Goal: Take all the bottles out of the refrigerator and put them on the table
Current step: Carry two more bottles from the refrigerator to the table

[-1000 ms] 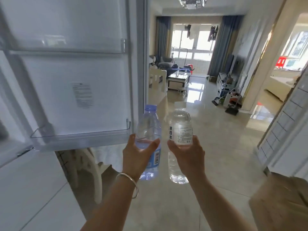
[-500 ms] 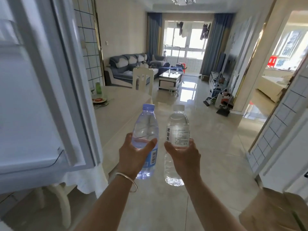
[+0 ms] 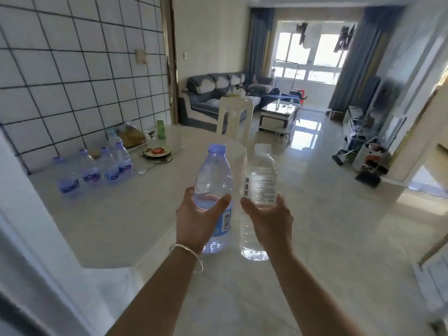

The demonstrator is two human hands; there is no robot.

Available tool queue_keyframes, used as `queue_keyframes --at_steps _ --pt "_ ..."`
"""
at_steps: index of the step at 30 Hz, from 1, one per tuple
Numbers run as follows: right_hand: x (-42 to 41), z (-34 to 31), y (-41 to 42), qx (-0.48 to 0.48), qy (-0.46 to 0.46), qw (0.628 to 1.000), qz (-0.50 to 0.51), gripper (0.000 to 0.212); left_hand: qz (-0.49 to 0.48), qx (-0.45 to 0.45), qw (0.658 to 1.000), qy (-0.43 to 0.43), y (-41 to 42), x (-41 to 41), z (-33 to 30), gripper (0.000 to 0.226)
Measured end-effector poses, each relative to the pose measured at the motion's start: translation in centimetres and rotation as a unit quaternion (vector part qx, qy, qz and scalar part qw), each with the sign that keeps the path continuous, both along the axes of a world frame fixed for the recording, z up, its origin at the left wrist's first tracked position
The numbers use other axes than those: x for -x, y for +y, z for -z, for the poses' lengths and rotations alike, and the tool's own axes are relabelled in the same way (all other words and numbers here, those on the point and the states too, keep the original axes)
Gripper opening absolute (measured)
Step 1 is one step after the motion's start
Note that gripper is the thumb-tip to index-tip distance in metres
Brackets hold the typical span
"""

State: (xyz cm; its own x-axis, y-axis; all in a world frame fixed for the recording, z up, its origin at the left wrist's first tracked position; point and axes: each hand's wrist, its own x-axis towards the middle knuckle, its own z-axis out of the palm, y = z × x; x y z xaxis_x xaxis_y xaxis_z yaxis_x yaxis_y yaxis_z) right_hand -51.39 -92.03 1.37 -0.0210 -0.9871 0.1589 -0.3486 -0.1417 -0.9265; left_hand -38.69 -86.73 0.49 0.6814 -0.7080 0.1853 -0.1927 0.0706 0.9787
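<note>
Pale blue bottle (image 3: 214, 187), purple-blue cap; clear bottle (image 3: 261, 185), white label, black lettering. Cream counter (image 3: 116, 214). White wall tiles (image 3: 72, 81), dark grid lines. Silver bangle (image 3: 188, 253).

Two clear plastic water bottles held upright, side by side, nearly touching. Blue-tinted bottle (image 3: 214, 190) with blue cap and blue label, wrapped at mid-body by left fingers (image 3: 221, 202). Clear bottle (image 3: 260, 187) with white cap and white printed label, gripped by right fingers (image 3: 247, 206). Beyond the left fingers, four blue-capped bottles (image 3: 95, 172) standing clustered on the pale counter (image 3: 135, 214).
</note>
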Motion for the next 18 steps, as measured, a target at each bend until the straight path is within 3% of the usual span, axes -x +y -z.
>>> queue_keyframes --at_steps 11,18 --pt "-13.2 1.7 -15.6 -0.027 0.008 0.979 -0.203 0.044 -0.194 -0.027 0.98 0.047 -11.0 -9.7 3.2 0.032" --pt "-22.9 3.5 -20.6 -0.045 0.041 0.942 -0.331 0.042 -0.315 -0.074 0.945 0.046 -13.0 -16.2 5.3 0.045"
